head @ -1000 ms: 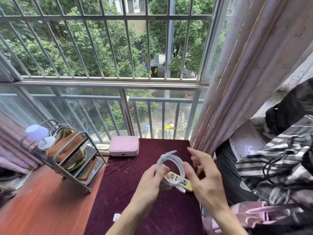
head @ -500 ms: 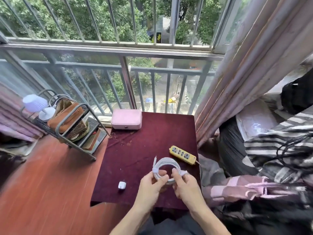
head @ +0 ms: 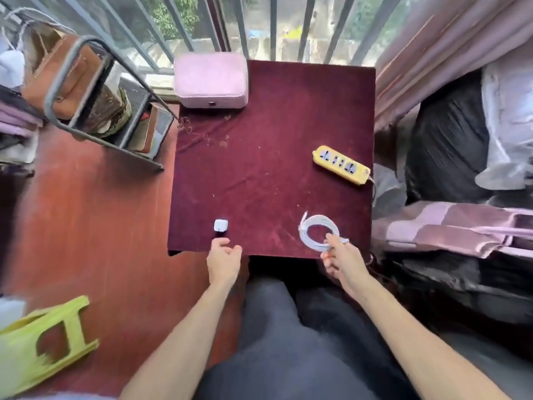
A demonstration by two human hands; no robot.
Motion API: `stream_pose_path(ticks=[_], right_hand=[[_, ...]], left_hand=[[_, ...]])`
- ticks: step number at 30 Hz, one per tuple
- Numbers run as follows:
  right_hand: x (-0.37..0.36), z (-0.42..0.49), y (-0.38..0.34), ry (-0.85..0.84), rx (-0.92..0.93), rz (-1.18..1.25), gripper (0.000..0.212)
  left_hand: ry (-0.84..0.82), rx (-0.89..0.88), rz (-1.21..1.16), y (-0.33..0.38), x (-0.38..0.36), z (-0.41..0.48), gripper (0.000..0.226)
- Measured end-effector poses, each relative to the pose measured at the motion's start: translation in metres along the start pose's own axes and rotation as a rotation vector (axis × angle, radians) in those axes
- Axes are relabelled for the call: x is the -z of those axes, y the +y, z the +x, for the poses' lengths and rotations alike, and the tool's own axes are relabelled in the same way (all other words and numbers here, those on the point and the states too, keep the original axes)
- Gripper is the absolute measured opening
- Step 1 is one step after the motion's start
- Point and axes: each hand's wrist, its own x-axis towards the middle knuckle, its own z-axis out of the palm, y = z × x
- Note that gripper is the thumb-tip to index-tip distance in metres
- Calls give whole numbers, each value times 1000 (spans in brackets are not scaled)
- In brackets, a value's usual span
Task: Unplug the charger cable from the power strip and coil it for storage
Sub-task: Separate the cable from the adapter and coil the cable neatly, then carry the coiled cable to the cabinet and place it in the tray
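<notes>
Here, round white cable coil [head: 318, 232] on velvety maroon cloth [head: 259, 174].

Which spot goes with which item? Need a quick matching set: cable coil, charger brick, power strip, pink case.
Items:
1. white cable coil
2. white charger brick
3. yellow power strip
4. pink case

Places:
A. far left corner of the red cloth
B. right edge of the cloth, mid-depth
C. near edge, by the left hand
D. near edge, at the right hand fingertips

Pairs: 1-D, 2-C, 3-B, 4-A

White cable [head: 318, 232], white charger block [head: 221, 225], yellow power strip [head: 341, 165], maroon tablecloth [head: 259, 168], pink case [head: 211, 79].
</notes>
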Motion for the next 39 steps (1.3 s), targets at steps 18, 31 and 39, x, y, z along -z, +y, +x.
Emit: stream_pose_path(ticks=[18, 31, 39], right_hand=[[10, 10, 28, 119, 93, -248, 24], [31, -58, -48, -115, 363, -401, 24], [-30, -69, -42, -432, 448, -856, 33]], left_hand=[[-52, -98, 141, 20, 12, 76, 47], [107, -161, -380, 12, 86, -78, 23], [240, 288, -856, -137, 76, -159, 16]])
